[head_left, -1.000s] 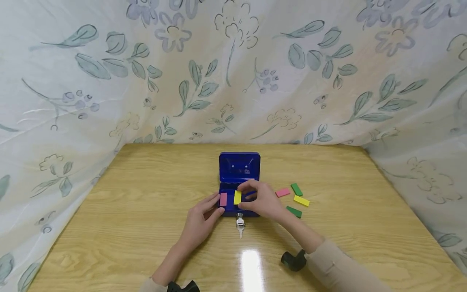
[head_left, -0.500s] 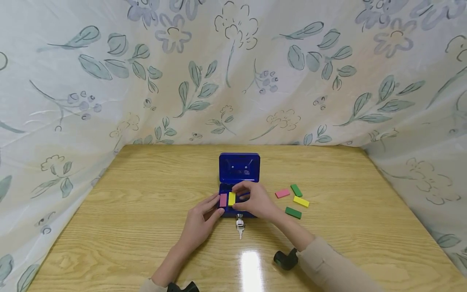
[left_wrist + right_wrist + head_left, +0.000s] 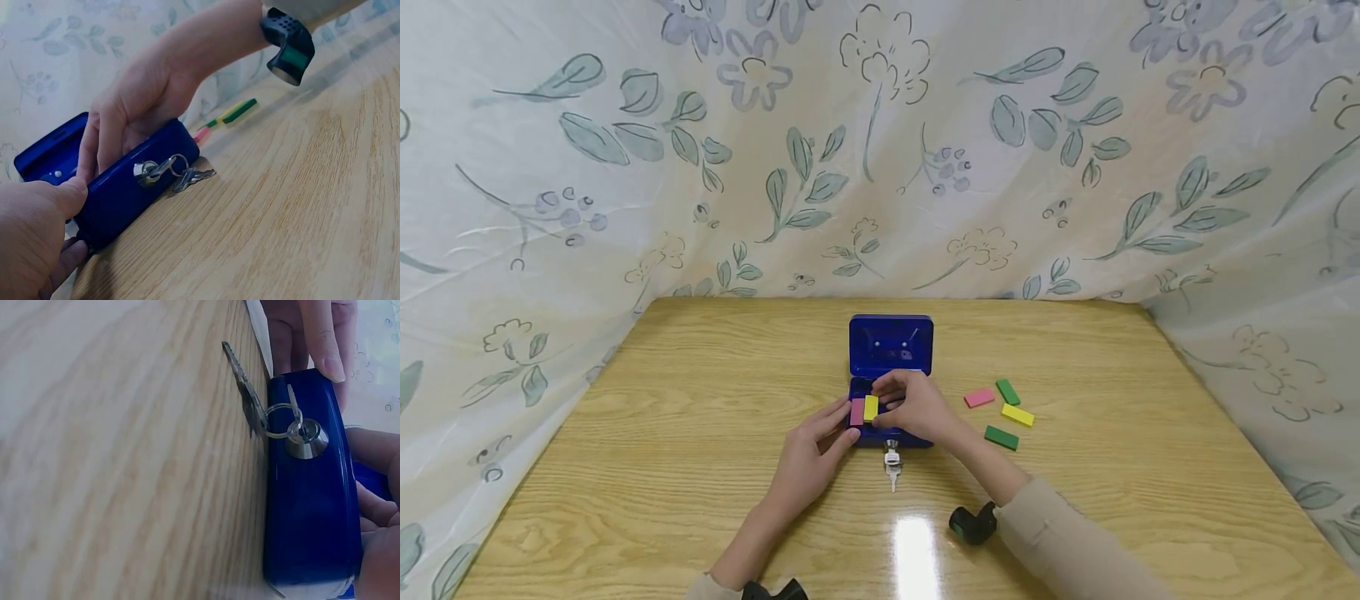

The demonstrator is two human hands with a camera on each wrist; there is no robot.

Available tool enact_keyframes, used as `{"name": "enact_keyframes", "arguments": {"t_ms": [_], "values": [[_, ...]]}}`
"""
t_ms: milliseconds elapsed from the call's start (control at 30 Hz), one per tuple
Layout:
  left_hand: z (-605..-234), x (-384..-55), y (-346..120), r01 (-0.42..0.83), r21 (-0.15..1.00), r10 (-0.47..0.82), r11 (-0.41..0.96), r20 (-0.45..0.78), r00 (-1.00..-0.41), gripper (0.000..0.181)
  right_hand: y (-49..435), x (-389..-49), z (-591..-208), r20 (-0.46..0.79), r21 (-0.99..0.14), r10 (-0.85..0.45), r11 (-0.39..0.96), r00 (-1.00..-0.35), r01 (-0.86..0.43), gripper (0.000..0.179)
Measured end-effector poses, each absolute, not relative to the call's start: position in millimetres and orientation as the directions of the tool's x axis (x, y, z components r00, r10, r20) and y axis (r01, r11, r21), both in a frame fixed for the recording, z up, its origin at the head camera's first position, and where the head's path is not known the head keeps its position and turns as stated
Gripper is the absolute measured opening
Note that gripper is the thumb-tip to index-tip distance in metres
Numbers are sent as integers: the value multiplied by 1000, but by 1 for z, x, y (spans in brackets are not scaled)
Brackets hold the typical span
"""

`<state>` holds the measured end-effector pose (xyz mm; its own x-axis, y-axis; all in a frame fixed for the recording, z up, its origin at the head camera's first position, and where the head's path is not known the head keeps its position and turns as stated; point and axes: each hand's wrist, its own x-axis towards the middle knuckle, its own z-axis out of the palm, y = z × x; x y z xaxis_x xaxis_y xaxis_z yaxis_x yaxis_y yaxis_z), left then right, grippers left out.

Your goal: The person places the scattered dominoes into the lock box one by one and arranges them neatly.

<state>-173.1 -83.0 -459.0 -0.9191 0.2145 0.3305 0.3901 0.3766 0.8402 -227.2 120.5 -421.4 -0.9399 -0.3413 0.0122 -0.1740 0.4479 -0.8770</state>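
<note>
A small blue cash box (image 3: pixel 891 346) stands on the table with its lid raised. My left hand (image 3: pixel 808 450) holds the box's left end; in the left wrist view its thumb lies on the rim, with fingers lower at the side. Inside the box a pink block (image 3: pixel 857 412) lies along the left wall. Right beside it is a yellow block (image 3: pixel 871 408), pinched between thumb and fingers of my right hand (image 3: pixel 917 408), which reaches in over the rim. From the right wrist view the front wall hides both blocks. Keys (image 3: pixel 250 394) hang on a ring from the front lock (image 3: pixel 306 439).
To the right of the box lie a pink block (image 3: pixel 980 398), a yellow block (image 3: pixel 1017 415), a green block (image 3: pixel 1007 392) and another green block (image 3: pixel 1002 437). The wooden table (image 3: pixel 700 375) backs onto a floral curtain (image 3: pixel 880 167).
My right hand has moved left inside the box with the yellow block, closing the gap to the pink block. The left hand stays on the box's left end.
</note>
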Motion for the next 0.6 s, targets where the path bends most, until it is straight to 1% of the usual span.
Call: {"name": "enact_keyframes", "arguments": {"t_ms": [600], "values": [[-459,-174,-84,397,834,216,383,337,-916,44,113,-226,-424,59,-824,-328,517,-943,-232,40]]}}
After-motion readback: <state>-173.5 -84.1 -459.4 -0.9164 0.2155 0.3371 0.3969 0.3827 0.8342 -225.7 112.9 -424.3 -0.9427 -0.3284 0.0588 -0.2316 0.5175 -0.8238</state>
